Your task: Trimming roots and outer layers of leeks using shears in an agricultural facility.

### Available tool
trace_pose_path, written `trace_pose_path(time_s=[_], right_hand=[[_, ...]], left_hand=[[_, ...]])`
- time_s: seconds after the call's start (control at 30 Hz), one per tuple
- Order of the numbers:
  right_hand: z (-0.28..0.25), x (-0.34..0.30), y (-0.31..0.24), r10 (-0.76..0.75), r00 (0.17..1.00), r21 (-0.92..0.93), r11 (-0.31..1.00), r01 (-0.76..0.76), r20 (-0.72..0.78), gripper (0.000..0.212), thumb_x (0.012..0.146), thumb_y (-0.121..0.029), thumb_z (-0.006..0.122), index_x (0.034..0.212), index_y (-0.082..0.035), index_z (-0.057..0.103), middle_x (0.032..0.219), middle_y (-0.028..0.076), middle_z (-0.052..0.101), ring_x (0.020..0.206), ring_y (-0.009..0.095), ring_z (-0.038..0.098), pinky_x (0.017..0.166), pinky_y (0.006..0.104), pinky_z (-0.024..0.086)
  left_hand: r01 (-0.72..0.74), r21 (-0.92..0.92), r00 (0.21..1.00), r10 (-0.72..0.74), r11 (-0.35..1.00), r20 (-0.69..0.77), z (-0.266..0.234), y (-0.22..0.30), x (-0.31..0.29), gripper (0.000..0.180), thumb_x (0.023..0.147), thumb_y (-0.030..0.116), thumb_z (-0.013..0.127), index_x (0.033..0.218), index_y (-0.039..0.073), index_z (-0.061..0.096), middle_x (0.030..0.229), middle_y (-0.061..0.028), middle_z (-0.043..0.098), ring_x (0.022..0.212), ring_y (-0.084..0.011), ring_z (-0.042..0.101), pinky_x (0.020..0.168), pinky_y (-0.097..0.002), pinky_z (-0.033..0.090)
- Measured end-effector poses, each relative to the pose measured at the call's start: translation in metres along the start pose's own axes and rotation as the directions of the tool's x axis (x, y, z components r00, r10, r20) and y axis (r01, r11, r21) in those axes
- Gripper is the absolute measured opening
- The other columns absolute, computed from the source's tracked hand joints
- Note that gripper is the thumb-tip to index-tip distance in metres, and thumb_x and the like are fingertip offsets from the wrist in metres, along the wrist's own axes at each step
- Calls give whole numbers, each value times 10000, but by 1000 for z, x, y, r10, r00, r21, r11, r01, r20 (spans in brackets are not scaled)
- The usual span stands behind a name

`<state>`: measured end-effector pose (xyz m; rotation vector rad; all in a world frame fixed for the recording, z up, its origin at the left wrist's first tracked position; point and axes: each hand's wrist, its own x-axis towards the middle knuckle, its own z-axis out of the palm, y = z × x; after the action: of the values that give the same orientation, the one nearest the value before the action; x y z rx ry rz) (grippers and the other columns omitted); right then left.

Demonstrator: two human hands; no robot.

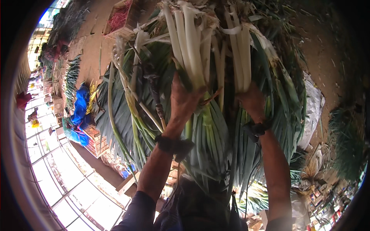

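My left hand point(185, 96) is closed around a bundle of leeks point(189, 46), whose white shafts point away from me. To its right, my right hand point(252, 102) grips a second bundle of leeks point(241, 57) low on the white shafts. Green leaves point(210, 142) hang down from the bundles toward my body. Both bundles lie over a large heap of leeks point(119, 119), roots at the far end. Left of my left hand, a dark, thin, stick-like thing point(155, 92) rests on the leaves. Dark bands circle both wrists.
A wooden crate with pinkish-red strands point(117, 19) stands at the far left. Blue plastic point(81, 107) and another crate point(96, 140) are on the left. White sheeting point(313, 106) lies right of the heap, with more greens point(345, 142) beyond it on the brown ground point(320, 42).
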<state>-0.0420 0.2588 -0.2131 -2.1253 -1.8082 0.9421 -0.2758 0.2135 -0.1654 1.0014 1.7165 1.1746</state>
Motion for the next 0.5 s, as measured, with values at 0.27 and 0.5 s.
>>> trace_pose_path(time_s=[0.27, 0.5], right_hand=[[8, -3, 12, -96, 994, 261, 962, 81, 45, 594, 685, -230, 838, 1168, 22, 601, 947, 230, 712, 900, 397, 705, 769, 468, 564], [-4, -4, 13, -92, 991, 29, 996, 90, 100, 593, 717, -237, 833, 1190, 22, 587, 961, 221, 701, 835, 315, 729, 738, 418, 592]], left_hand=[[87, -45, 987, -80, 995, 141, 2, 15, -1, 999, 723, 150, 843, 1492, -35, 233, 1307, -205, 558, 1166, -291, 591, 1000, -365, 492], [92, -32, 993, -90, 995, 73, 1, 9, -1, 1046, 703, 183, 860, 1499, -37, 218, 1287, -228, 563, 1151, -308, 607, 983, -375, 512]])
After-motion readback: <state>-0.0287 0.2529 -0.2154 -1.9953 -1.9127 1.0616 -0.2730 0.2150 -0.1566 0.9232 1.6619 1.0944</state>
